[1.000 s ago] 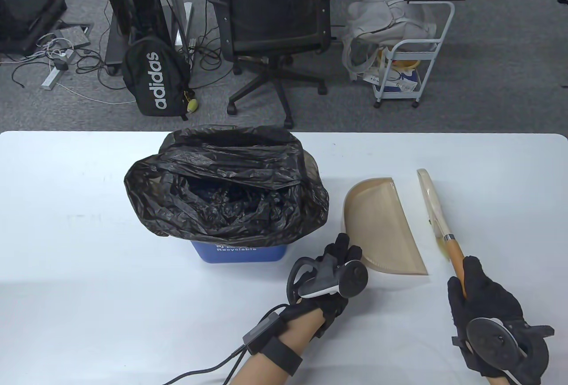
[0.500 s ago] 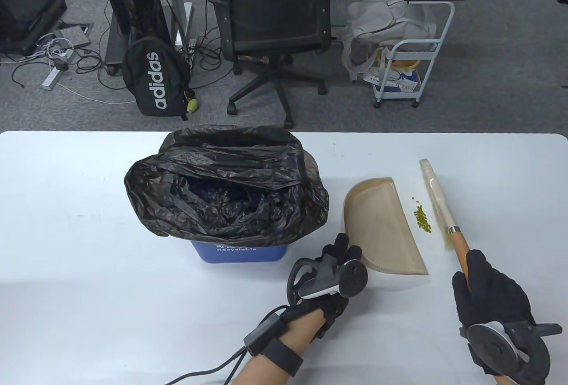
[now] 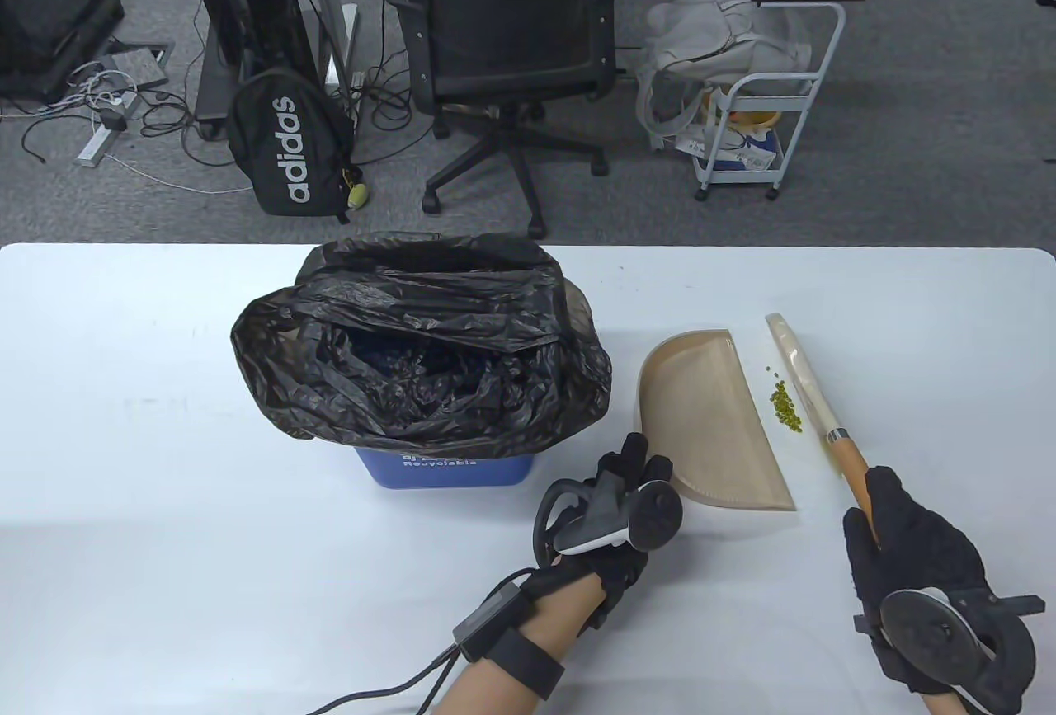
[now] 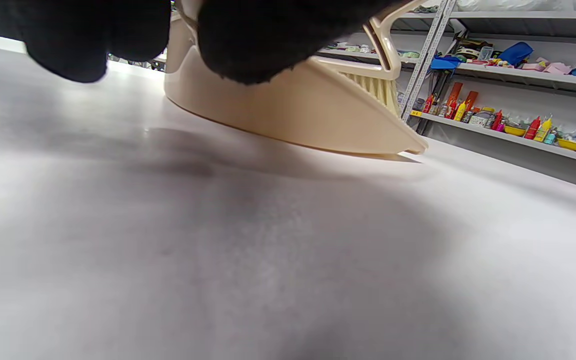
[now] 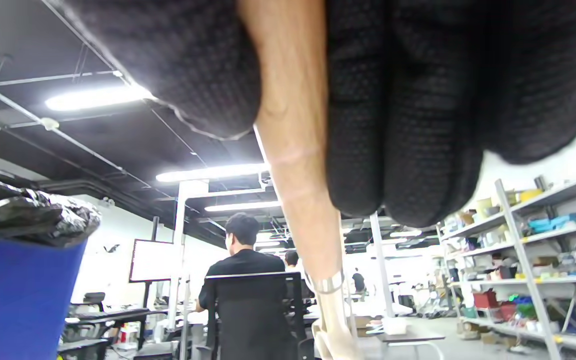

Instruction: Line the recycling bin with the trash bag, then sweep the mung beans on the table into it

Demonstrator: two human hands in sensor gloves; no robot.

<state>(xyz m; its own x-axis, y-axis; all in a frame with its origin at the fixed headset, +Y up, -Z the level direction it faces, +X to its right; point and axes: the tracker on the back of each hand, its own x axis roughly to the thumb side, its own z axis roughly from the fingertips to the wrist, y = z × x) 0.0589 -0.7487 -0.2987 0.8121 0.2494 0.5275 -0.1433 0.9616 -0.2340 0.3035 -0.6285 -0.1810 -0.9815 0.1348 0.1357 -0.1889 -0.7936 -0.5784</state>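
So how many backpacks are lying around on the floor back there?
2: a black backpack on the floor left of the office chair, and a grey backpack leaning against the white cart. Others may be hidden.

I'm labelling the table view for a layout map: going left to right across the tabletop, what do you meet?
Bag-lined recycling bin → left hand → dustpan → mung beans → brush, its handle held by the right hand.

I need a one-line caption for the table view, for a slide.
Right hand holds the brush beside mung beans; left hand steadies the dustpan near the bag-lined recycling bin.
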